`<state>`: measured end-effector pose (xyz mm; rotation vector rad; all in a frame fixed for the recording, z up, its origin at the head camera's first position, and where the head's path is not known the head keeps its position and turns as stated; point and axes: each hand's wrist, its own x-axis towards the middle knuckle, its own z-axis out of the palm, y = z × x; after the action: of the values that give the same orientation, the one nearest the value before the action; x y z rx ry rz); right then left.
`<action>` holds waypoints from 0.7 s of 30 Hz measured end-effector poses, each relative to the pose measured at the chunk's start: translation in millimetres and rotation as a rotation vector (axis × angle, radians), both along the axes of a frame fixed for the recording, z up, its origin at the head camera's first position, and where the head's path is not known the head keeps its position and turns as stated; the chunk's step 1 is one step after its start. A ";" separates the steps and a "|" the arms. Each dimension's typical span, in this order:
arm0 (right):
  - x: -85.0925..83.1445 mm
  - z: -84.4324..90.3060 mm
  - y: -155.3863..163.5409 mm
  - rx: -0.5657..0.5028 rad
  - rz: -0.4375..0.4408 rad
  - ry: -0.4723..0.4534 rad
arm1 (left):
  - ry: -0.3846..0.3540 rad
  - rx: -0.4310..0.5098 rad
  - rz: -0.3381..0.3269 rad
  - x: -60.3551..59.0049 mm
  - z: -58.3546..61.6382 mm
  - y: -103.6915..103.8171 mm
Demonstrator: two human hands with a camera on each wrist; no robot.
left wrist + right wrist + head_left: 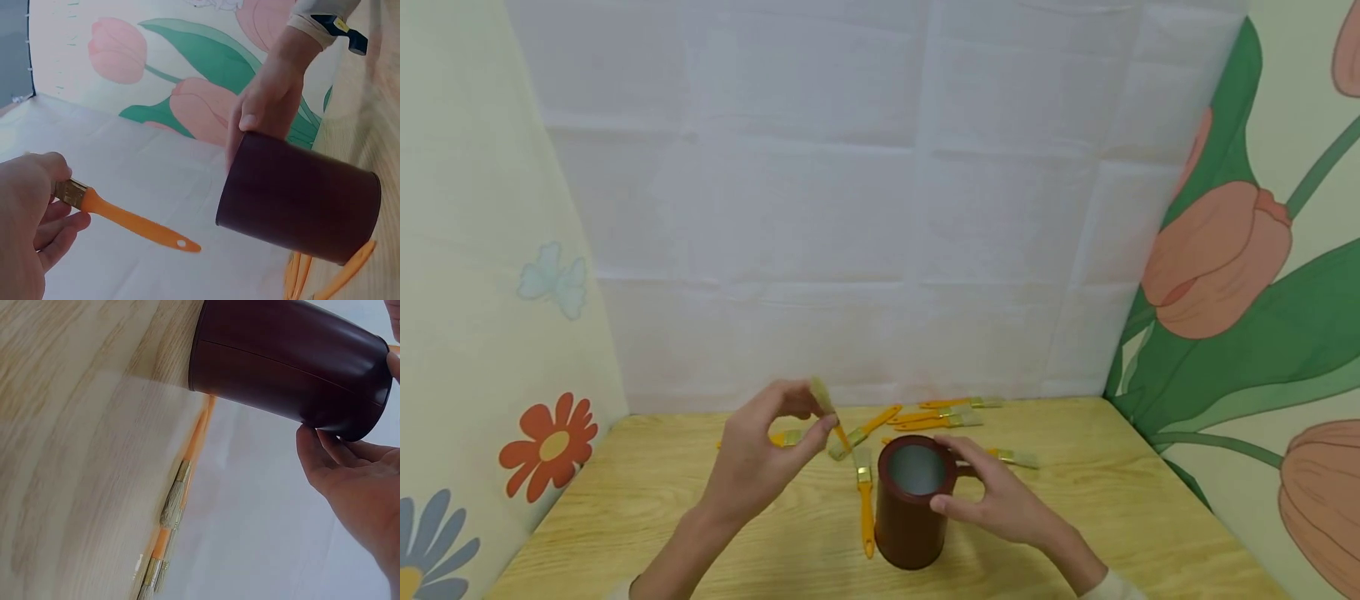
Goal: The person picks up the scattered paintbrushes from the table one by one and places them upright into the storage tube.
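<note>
My left hand (751,457) pinches a paintbrush (140,225) at its metal ferrule, up in the air left of the cup. The bristle end points up, and the orange handle with its hanging hole slants down. A dark maroon cylindrical cup (912,529) stands upright on the table, its mouth facing up and no brushes visible inside. With thumb and fingers, my right hand (1000,496) holds the cup near its rim, from the right side. One paintbrush (867,508) lies just left of the cup, bristles away from me.
Several more orange-handled paintbrushes (936,422) are scattered behind the cup on the wood-grain table (647,500). Another brush (1018,458) lies to its right, partly behind my right hand. A white cloth backdrop (805,208) rises at the back, with flower-patterned panels (1225,250) on both sides.
</note>
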<state>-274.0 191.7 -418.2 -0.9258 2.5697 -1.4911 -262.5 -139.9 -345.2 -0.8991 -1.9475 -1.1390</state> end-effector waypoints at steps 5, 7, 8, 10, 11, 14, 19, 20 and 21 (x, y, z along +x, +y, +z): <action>-0.6 -1.3 -1.5 -0.005 -0.009 -0.002 | -0.026 0.149 -0.130 3.2 -0.8 4.0; -0.9 -1.8 -1.8 -0.003 -0.010 0.000 | -0.028 0.214 -0.191 3.8 -1.8 6.2; -1.0 -2.1 -1.8 -0.002 -0.011 0.002 | -0.027 0.238 -0.219 3.6 -2.9 7.3; -1.1 -2.5 -1.7 0.001 -0.011 0.004 | -0.038 0.268 -0.260 3.6 -5.2 9.8; -1.2 -2.6 -1.8 0.002 -0.011 0.003 | -0.049 0.275 -0.273 3.4 -7.0 11.0; -1.4 -2.8 -1.8 0.002 -0.010 -0.001 | -0.101 0.269 -0.284 2.1 -13.1 15.3; -1.9 -1.9 -2.1 -0.001 -0.008 -0.002 | -0.144 0.230 -0.293 -2.6 -26.1 23.7; -2.1 -1.7 -2.2 -0.002 -0.007 -0.001 | -0.147 0.223 -0.293 -3.7 -28.5 25.3; -2.1 -1.5 -2.2 -0.002 -0.007 0.002 | -0.153 0.216 -0.293 -4.7 -30.9 26.8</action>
<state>-276.2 189.4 -419.7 -0.9205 2.5760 -1.4951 -267.2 -113.1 -376.2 -1.0276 -1.8047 -1.5958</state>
